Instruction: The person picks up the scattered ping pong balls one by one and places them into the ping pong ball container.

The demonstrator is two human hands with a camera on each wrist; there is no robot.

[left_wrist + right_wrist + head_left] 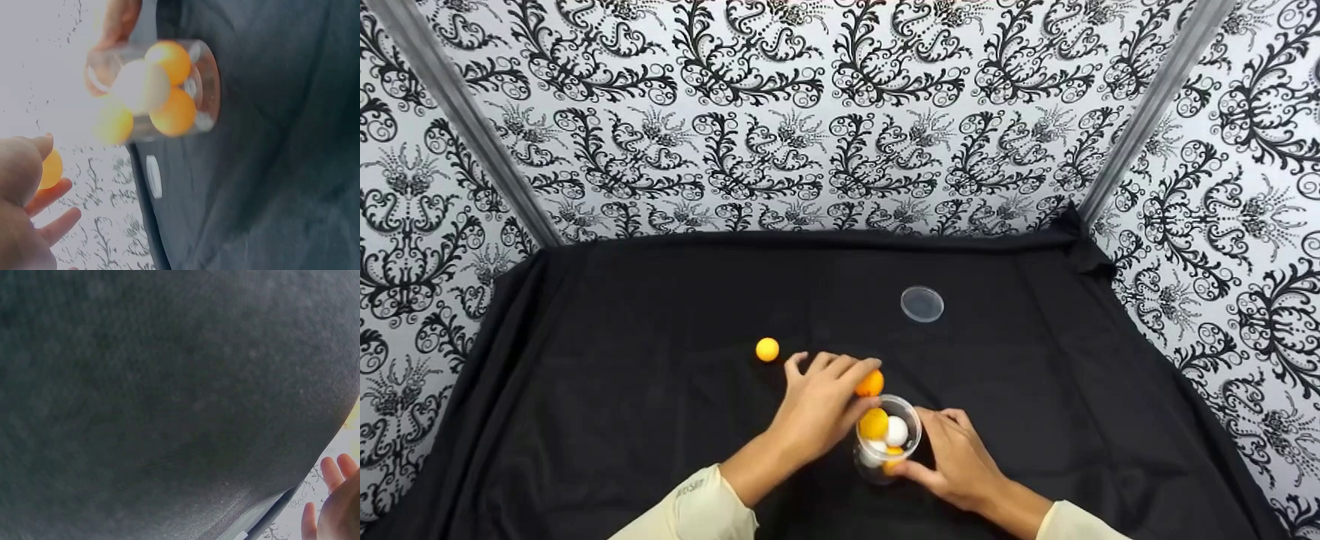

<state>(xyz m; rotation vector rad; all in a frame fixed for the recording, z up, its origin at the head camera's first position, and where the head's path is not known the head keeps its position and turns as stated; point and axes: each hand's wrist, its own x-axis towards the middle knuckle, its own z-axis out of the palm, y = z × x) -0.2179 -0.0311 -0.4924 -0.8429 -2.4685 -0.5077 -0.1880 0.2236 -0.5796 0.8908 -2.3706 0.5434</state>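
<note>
My left hand pinches an orange ping-pong ball between thumb and fingers, just above the mouth of a clear plastic jar. Orange and white balls fill the jar, as its see-through side shows in the left wrist view. From the right, my right hand grips the jar, thumb on the near side. Only part of that hand shows at the right wrist view's lower right corner. The pinched ball is partly covered by my left thumb.
One loose orange ball lies on the black cloth, left of my left hand. A clear round lid lies farther back. Patterned panels stand behind the table and at both sides.
</note>
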